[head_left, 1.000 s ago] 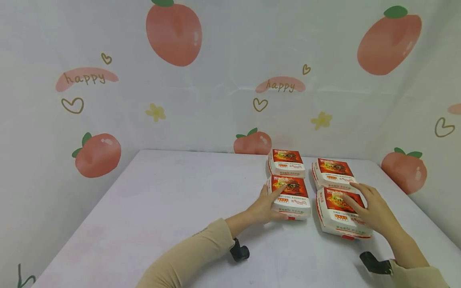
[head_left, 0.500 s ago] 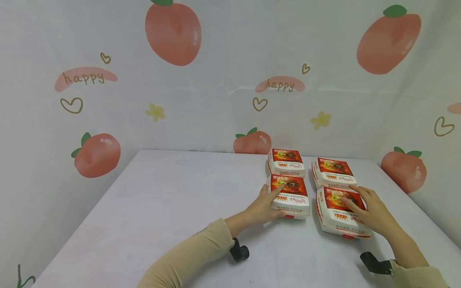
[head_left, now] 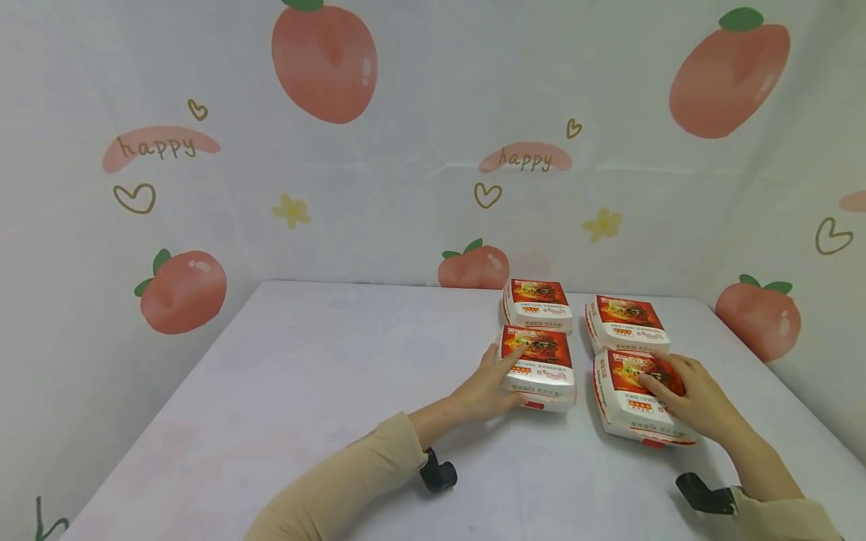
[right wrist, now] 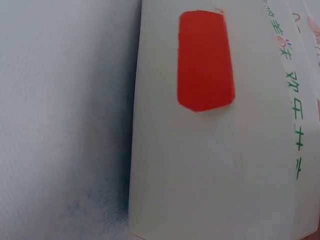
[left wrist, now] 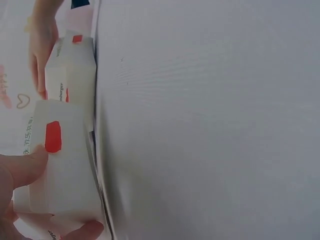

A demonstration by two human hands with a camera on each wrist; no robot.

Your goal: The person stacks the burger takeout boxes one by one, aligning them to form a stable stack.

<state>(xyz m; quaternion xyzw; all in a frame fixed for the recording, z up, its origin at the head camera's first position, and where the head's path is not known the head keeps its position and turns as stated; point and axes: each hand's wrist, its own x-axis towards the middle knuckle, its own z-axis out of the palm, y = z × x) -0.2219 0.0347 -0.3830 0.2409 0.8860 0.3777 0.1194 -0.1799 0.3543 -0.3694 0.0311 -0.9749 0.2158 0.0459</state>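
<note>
One hamburger box [head_left: 543, 372] is gripped by your left hand [head_left: 483, 387]; another hamburger box [head_left: 629, 409] lies beneath your spread right hand [head_left: 700, 398]. Aligning seems in hand; shifting calls for even pressure.

On the table [head_left: 338, 361], whose white top looks smooth and matt, we see boxes [head_left: 549, 370] of smooth paperboard with dull, matt sides. Behind the table we find a lightly creased, cloth-like backdrop [head_left: 419, 113]; over its near part, soft matt cloth sleeves [head_left: 352, 481] and black fittings [head_left: 438, 473] resembling plastic.

A closed red-and-white box [head_left: 543, 377] lies picture-up beside a matching box [head_left: 628, 402]
</note>
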